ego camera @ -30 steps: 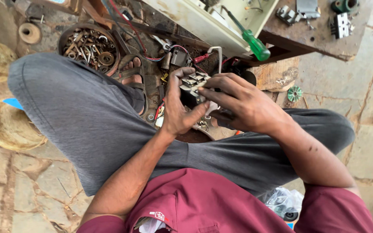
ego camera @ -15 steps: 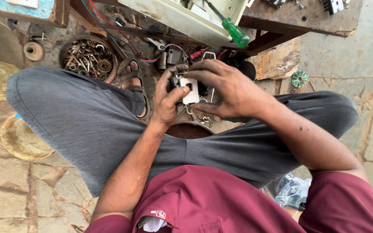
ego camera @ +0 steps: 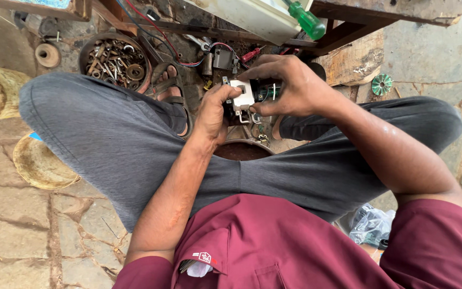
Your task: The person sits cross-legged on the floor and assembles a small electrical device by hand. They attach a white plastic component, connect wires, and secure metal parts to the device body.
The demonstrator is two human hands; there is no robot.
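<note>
Sitting low over the stone floor (ego camera: pixel 22 235) in a maroon shirt (ego camera: pixel 274 246) and grey trousers (ego camera: pixel 102 139), knees spread wide, with a crumpled plastic bag (ego camera: pixel 370 225) by the right hip. Had a rusty round bowl (ego camera: pixel 241 151) just under the hands, between the thighs. Clenched the left hand (ego camera: pixel 212 115) round the near side of a small white electrical part (ego camera: pixel 243 96), thumb pressed on its face. Closed the right hand (ego camera: pixel 290 85) over its far side, fingers curled down onto it. Gripped it so with both, in the air above the bowl, metal tabs and a bit of green showing beneath. Could not make out what the right fingertips pinched, hidden behind the part.

Looked risky in a few ways. Might have let a loose screw or spring slip from so tight a two-handed hold, only partly above the bowl — past its rim, lost among the clutter on the floor. Might have nicked a thumb on the bare metal tabs if the grip skidded. Had a sandalled foot (ego camera: pixel 169 93) just beyond the hands, beside red wires (ego camera: pixel 156 32) and scattered parts, easy to snag. Farther off, had a dish of bolts and washers (ego camera: pixel 114 59) near the left knee, open to a knock, and a green-handled screwdriver (ego camera: pixel 306 18) lying at the edge of a white casing (ego camera: pixel 252 18) — apt to roll off toward the hands.
</note>
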